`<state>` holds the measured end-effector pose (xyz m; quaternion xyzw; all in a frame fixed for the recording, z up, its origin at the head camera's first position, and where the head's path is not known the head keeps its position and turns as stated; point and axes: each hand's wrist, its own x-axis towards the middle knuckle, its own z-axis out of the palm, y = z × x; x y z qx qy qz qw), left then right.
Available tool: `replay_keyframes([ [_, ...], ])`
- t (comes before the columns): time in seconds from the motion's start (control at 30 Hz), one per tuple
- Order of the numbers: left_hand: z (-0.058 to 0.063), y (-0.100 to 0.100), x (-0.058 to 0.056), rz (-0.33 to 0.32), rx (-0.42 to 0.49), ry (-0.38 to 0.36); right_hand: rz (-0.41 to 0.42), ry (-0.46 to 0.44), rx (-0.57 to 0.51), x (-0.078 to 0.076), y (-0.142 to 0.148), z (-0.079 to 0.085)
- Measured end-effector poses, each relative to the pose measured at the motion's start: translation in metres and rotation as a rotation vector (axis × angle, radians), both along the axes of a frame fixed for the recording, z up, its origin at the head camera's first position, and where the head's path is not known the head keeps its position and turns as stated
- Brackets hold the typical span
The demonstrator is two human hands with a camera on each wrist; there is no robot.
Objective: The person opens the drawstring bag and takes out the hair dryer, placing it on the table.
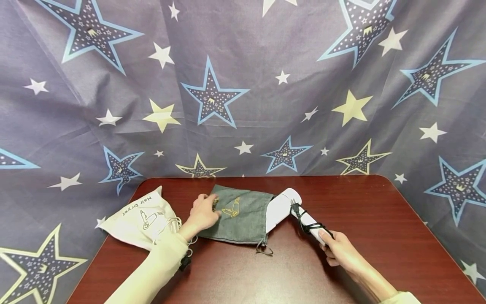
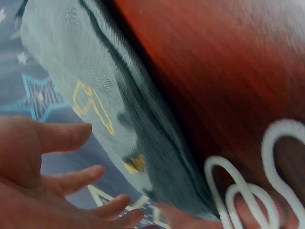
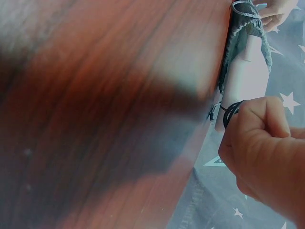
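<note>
A white hair dryer (image 1: 279,207) lies partly inside a grey-green drawstring bag (image 1: 248,223), its nozzle end hidden in the cloth. My right hand (image 1: 339,249) grips the end of its handle, where a black cord (image 1: 305,223) is wound round it. In the right wrist view the dryer (image 3: 248,78) points into the bag's gathered mouth (image 3: 243,21). My left hand (image 1: 205,211) is over the closed end of the bag, near its yellow printed hair dryer picture. The left wrist view has the fingers (image 2: 66,136) spread beside the bag (image 2: 105,95).
A cream drawstring bag (image 1: 133,223) printed "Hair Dryer" lies at the table's left, partly behind my left sleeve (image 1: 152,270). Its white cord (image 2: 238,186) trails beside the grey-green bag. A star-patterned curtain (image 1: 258,97) hangs behind the red-brown table (image 1: 353,202).
</note>
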<state>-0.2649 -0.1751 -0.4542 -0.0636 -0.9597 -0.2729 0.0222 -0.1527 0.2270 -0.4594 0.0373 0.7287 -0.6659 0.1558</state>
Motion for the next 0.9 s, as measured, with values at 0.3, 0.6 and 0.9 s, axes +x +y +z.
replay_keyframes([
  [0.3,-0.002,0.028,0.019,-0.126,-0.105,-0.121,-0.017,0.003,-0.002,-0.002,0.004,-0.001],
  [0.6,-0.003,0.033,0.031,-0.177,-0.123,-0.12,-0.047,0.003,0.015,-0.004,0.008,0.0],
  [0.9,-0.007,0.035,0.038,-0.18,-0.156,-0.103,-0.079,0.002,0.006,-0.004,0.009,0.0],
])
